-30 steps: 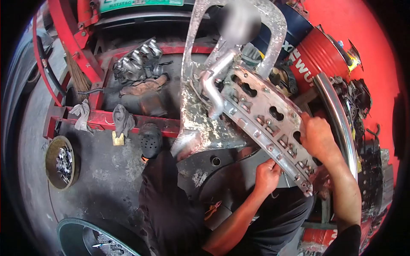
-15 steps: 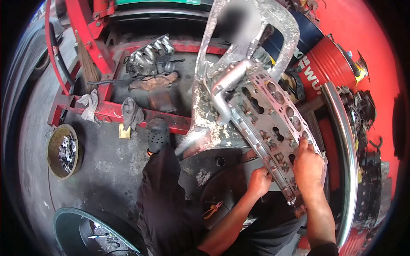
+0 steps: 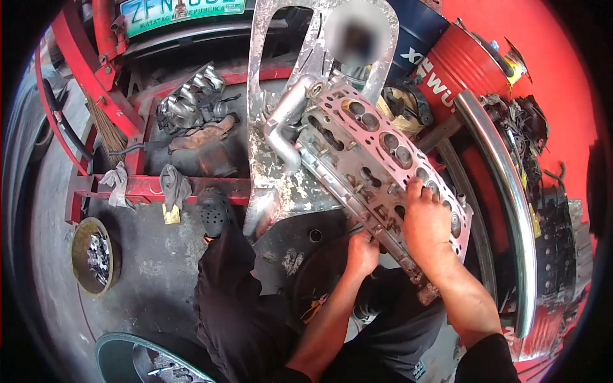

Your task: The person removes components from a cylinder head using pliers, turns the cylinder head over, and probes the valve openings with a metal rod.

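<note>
A metal cylinder head (image 3: 357, 163) lies at a slant in front of me, with its flat face and round valves turned toward the right. Its upper end rests against a worn, paint-flaked metal chair (image 3: 281, 185). My right hand (image 3: 424, 223) lies on that face with its fingers bent down at the third combustion chamber. Whatever is under those fingertips is hidden. Closed at the lower left edge of the cylinder head is my left hand (image 3: 362, 253), its fingers partly out of sight beneath the metal. A curved metal pipe (image 3: 285, 124) runs along the upper left end.
On the left stand a bowl of small metal parts (image 3: 96, 258) and a dark tub (image 3: 118, 348). Pliers (image 3: 314, 307) lie below my left hand. A chrome bar (image 3: 501, 204) and a red drum (image 3: 447, 67) are at right. A red steel frame (image 3: 153, 186) holds rags.
The view has shifted, so the cylinder head, chair and both hands appear farther left. My right fingertips stay at the same combustion chamber, and my left hand stays at the edge.
</note>
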`<state>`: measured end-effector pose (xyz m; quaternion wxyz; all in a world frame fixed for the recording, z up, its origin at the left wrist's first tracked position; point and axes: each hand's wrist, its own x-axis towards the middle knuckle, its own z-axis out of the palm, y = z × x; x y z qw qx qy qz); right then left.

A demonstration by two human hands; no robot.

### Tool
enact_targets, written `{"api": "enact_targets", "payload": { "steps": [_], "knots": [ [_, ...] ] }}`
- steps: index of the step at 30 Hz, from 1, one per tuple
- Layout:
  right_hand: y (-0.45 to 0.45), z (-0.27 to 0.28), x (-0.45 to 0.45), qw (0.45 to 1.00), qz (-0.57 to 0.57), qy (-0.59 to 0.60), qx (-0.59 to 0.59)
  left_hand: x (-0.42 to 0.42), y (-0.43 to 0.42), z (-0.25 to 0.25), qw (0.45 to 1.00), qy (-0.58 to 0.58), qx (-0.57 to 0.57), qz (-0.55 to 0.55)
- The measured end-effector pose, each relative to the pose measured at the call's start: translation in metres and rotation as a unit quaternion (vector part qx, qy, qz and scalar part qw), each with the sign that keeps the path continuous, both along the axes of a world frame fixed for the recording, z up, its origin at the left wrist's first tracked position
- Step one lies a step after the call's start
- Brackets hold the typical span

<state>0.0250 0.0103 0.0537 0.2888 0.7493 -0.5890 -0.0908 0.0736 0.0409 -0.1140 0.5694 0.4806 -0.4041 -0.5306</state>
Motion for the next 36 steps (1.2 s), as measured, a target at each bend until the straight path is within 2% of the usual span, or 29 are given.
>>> {"api": "enact_targets", "payload": {
  "steps": [1,4,5,9,11,13,14,18,20,21,23,24,26,27,31,36],
  "knots": [
    [0.000,-0.001,0.001,1.000,0.000,-0.002,-0.003,-0.005,-0.004,-0.012,0.999,0.021,0.025,-0.017],
    [0.008,-0.009,0.001,1.000,0.000,-0.010,-0.006,-0.011,-0.004,-0.035,1.000,0.015,-0.015,0.004],
    [0.011,-0.016,0.000,0.999,0.005,-0.006,-0.031,-0.010,-0.004,-0.041,0.999,0.034,0.006,-0.017],
    [0.013,-0.020,-0.002,0.996,0.011,0.018,-0.087,0.000,0.006,-0.015,1.000,-0.014,-0.004,-0.017],
    [0.012,-0.019,-0.001,0.994,0.002,0.033,-0.107,0.003,0.007,0.006,0.999,0.009,0.049,-0.021],
    [0.011,-0.025,-0.006,0.995,0.017,-0.006,-0.096,-0.008,0.010,0.001,0.999,0.016,0.046,-0.006],
    [0.012,-0.025,-0.005,0.995,0.013,-0.015,-0.094,-0.012,0.012,-0.008,0.999,-0.020,0.049,-0.005],
    [0.012,-0.029,-0.006,0.991,0.009,-0.009,-0.133,-0.013,0.035,0.006,0.993,-0.115,0.018,0.023],
    [0.014,-0.027,-0.007,0.992,0.017,-0.027,-0.121,-0.009,0.043,0.008,0.994,-0.019,0.108,-0.010],
    [0.014,-0.025,-0.007,0.994,0.013,-0.034,-0.100,-0.007,0.041,0.000,0.994,-0.023,0.111,-0.009],
    [0.018,-0.026,-0.008,0.995,0.017,-0.039,-0.094,-0.003,0.043,0.018,0.995,-0.032,0.096,0.014],
    [0.017,-0.025,-0.008,0.994,0.016,-0.044,-0.096,-0.001,0.035,-0.001,0.992,0.094,0.089,0.001],
    [0.019,-0.024,-0.011,0.993,0.023,-0.071,-0.088,-0.002,0.019,-0.012,0.964,0.239,0.111,0.047],
    [0.020,-0.022,-0.013,0.994,0.026,-0.065,-0.083,-0.001,0.016,0.000,0.951,0.282,0.117,0.044],
    [0.022,-0.021,-0.014,0.995,0.034,-0.068,-0.068,0.007,0.006,0.006,0.931,0.336,0.139,-0.025],
    [0.019,-0.006,-0.012,0.997,0.022,-0.056,-0.038,-0.008,-0.013,-0.011,0.884,0.428,0.167,-0.088]
  ]
}}
